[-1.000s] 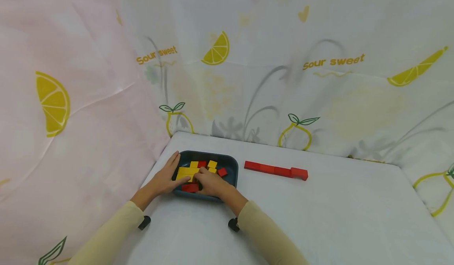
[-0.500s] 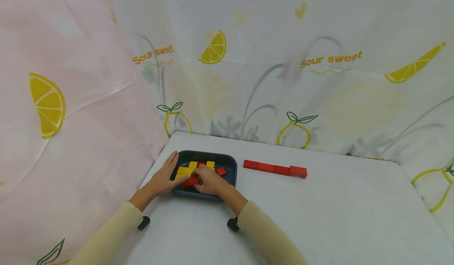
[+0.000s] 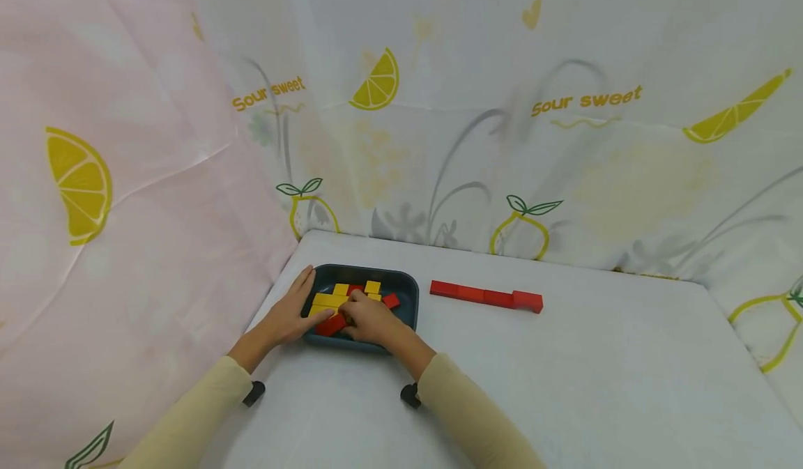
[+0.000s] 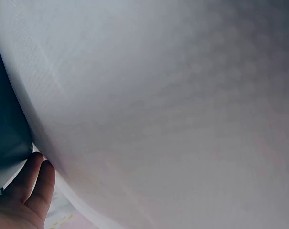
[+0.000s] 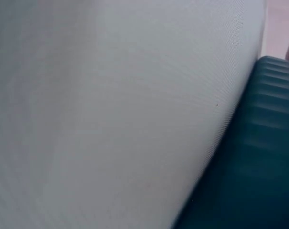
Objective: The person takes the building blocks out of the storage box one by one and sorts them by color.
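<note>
In the head view my left hand (image 3: 287, 318) lies along the left side of a dark blue-green tray (image 3: 410, 316). Its fingers are straight against the outer wall, and the thumb reaches over the near left part. The left wrist view shows two fingers (image 4: 41, 187) beside the tray wall (image 4: 8, 119). My right hand (image 3: 371, 320) is inside the tray with curled fingers, next to a tilted red block (image 3: 330, 325). Its fingertips are partly hidden, so a grip on that block cannot be confirmed. Yellow blocks (image 3: 329, 300) and a small red block (image 3: 392, 301) lie around them.
Right of the tray, several red blocks (image 3: 470, 293) form a row on the white table (image 3: 564, 371), its right end block set slightly differently. A lemon-patterned cloth (image 3: 464, 106) hangs behind, and a pink one (image 3: 157, 232) on the left.
The red block by my right fingertips has shifted and turned, its near end now further left. My right fingers have moved slightly among the blocks. The left hand stays at the tray.
</note>
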`<state>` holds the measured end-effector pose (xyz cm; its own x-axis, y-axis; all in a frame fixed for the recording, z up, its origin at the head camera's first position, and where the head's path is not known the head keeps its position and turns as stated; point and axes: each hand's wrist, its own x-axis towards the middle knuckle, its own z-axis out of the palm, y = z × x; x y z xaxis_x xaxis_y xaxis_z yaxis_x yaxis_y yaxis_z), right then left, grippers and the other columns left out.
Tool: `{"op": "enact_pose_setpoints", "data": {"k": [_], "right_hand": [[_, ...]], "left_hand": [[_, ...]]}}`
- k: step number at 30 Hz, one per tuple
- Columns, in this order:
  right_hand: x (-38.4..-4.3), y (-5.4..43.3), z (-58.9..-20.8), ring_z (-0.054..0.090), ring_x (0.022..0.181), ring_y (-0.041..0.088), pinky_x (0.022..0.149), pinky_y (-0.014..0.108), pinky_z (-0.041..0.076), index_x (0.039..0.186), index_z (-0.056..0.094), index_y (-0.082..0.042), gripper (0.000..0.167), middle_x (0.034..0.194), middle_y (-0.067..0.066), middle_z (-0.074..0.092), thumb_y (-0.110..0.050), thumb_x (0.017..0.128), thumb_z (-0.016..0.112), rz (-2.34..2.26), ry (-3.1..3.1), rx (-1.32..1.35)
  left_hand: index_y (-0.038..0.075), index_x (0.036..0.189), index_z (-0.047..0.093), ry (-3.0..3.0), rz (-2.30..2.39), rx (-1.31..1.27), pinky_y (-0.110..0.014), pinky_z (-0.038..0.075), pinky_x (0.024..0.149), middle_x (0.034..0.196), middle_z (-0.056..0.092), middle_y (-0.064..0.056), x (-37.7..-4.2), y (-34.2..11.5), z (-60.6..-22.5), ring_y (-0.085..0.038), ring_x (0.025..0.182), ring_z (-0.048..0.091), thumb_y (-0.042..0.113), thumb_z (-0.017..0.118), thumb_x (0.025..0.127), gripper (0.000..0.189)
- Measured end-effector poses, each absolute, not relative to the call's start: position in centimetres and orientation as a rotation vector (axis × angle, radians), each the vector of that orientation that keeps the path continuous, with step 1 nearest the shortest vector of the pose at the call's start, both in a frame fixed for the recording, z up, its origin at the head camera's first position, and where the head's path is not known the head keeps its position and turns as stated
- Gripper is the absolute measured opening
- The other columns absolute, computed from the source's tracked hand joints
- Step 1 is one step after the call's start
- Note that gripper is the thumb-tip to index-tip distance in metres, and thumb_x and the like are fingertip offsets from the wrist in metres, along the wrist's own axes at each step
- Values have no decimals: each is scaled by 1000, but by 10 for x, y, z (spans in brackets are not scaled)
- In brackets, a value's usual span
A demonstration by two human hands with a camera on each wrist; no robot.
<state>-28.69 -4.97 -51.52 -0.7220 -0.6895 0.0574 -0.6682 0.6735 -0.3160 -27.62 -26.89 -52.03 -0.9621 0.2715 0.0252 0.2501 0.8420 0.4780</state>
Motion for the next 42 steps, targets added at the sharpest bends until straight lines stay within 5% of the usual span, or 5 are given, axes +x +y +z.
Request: {"op": "enact_pose_setpoints", "data": {"k": [19,27,35,42], "right_hand": [[-288,-49,-515,59,92,13,86,20,53,133,63,-17,42,117,6,57,-17,91,69,-575,2815,-1157],[-287,-50,-513,62,96,13,92,25,54,123,65,-14,36,120,2,62,-16,88,72,-506,2822,-1140],[-287,-48,-512,59,88,10,85,16,52,116,66,-12,31,110,1,60,-21,88,76,-539,2804,-1156],[-283,-48,-515,58,88,11,85,19,53,131,62,-16,42,113,3,57,-24,91,72,-604,2850,-1139]], "left_hand": [[3,159,7,2971,775,445,-64,31,112,167,3,-17,-277,-270,-521,-41,148,24,63,55,92,102],[2,158,9,2977,773,430,-64,31,113,166,4,-17,-276,-270,-521,-41,147,26,64,56,90,104],[-2,157,10,3001,752,437,-65,32,111,165,6,-21,-277,-268,-522,-43,144,28,64,56,90,104],[-2,157,12,3004,749,451,-65,32,111,165,8,-22,-274,-269,-525,-44,145,27,63,56,91,102]]}}
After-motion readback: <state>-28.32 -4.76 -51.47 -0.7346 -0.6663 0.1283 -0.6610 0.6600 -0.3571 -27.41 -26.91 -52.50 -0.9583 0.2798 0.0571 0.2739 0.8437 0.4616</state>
